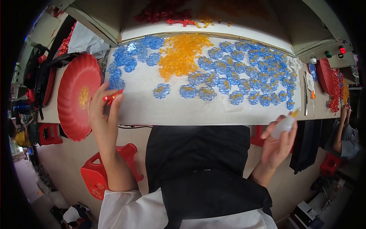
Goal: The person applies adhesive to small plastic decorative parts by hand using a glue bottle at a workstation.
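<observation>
At the left edge of the white work surface, my left hand (pixel 102 120) pinches a small shiny red plastic piece (pixel 113 96) with gold marks. My right hand (pixel 279 149) is wrapped round a small white squeeze bottle (pixel 283 128), whose yellow nozzle (pixel 294 113) points up and away past the near right edge. Translucent blue flower-shaped pieces (pixel 235 97) lie in rows across the right half, many with a yellow piece on top. One blue flower piece (pixel 161 91) sits by itself near the middle. More plain blue pieces (pixel 124 59) are bunched at the far left.
A heap of orange-yellow pieces (pixel 183 51) lies at the back centre. Red parts (pixel 164 13) fill the shelf behind. A red scalloped tray (pixel 78 97) leans at the left, above a red stool (pixel 93 175). Tweezers (pixel 305 95) lie on the right. Another person (pixel 345 133) works far right.
</observation>
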Action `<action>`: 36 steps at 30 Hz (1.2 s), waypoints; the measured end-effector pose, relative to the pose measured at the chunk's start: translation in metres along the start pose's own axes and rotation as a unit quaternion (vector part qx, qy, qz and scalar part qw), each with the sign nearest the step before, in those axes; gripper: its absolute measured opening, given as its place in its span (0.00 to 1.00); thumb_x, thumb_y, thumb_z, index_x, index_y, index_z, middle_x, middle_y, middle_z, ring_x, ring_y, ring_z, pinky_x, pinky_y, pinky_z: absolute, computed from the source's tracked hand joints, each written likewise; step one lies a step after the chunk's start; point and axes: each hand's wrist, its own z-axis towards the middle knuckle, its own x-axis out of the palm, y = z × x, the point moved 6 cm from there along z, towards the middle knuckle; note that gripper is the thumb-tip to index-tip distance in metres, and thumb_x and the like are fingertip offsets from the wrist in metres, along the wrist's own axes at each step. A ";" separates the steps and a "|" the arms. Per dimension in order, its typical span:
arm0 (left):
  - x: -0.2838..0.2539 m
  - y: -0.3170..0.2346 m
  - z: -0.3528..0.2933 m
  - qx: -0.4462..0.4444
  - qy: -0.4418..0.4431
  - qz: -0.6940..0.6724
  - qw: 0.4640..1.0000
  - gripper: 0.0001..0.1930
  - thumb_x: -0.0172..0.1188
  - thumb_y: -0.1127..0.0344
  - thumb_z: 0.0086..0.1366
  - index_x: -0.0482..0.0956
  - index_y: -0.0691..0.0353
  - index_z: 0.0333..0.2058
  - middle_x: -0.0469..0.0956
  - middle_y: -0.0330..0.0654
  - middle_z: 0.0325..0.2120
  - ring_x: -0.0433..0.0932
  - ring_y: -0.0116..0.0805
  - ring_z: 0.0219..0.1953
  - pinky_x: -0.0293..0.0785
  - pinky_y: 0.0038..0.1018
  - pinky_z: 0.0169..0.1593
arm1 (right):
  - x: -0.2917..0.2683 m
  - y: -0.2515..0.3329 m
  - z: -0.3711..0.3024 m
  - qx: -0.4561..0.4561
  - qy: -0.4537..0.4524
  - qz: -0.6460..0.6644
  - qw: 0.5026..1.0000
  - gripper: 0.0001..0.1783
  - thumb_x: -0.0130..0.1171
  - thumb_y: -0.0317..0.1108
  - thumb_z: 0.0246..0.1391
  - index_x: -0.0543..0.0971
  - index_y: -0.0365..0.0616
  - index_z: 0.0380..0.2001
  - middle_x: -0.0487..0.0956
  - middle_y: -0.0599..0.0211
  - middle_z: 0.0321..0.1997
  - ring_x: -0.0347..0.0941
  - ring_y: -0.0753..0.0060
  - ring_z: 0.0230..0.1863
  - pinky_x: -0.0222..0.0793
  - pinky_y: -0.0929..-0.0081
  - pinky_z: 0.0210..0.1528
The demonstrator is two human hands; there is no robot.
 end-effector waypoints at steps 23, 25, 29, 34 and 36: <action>0.133 -0.104 -0.099 -0.260 0.423 -0.615 0.612 0.14 0.51 0.71 0.62 0.68 0.66 0.47 0.74 0.44 0.39 0.73 0.28 0.41 0.68 0.22 0.46 | 0.028 -0.005 -0.013 0.006 -0.037 0.044 0.998 0.20 0.65 0.28 0.38 0.66 0.43 0.33 0.67 0.64 0.32 0.66 0.74 0.30 0.65 0.78 0.34; 0.132 -0.106 -0.099 -0.256 0.415 -0.652 0.581 0.11 0.52 0.70 0.62 0.69 0.66 0.43 0.74 0.46 0.38 0.75 0.30 0.39 0.69 0.24 0.46 | 0.029 0.000 -0.016 -0.044 -0.030 -0.025 0.998 0.21 0.67 0.30 0.38 0.66 0.43 0.33 0.68 0.64 0.31 0.66 0.74 0.30 0.65 0.77 0.34; 0.132 -0.106 -0.101 -0.286 0.417 -0.658 0.557 0.12 0.52 0.70 0.62 0.68 0.66 0.44 0.74 0.47 0.38 0.75 0.32 0.39 0.70 0.25 0.45 | 0.037 0.006 -0.023 -0.108 0.015 -0.157 0.982 0.25 0.69 0.43 0.38 0.66 0.45 0.32 0.64 0.70 0.30 0.63 0.78 0.26 0.62 0.82 0.29; 0.131 -0.106 -0.100 -0.287 0.415 -0.649 0.569 0.12 0.51 0.70 0.63 0.68 0.65 0.44 0.74 0.47 0.39 0.76 0.34 0.40 0.70 0.26 0.45 | 0.042 0.012 -0.027 -0.156 0.040 -0.196 0.967 0.28 0.71 0.45 0.35 0.66 0.45 0.32 0.65 0.69 0.30 0.64 0.78 0.24 0.65 0.81 0.25; 0.132 -0.104 -0.101 -0.285 0.415 -0.654 0.565 0.12 0.51 0.70 0.63 0.68 0.65 0.44 0.74 0.47 0.39 0.76 0.34 0.40 0.70 0.26 0.45 | 0.044 0.013 -0.028 -0.168 0.061 -0.212 0.961 0.28 0.71 0.46 0.36 0.66 0.45 0.33 0.65 0.69 0.30 0.64 0.78 0.23 0.65 0.81 0.24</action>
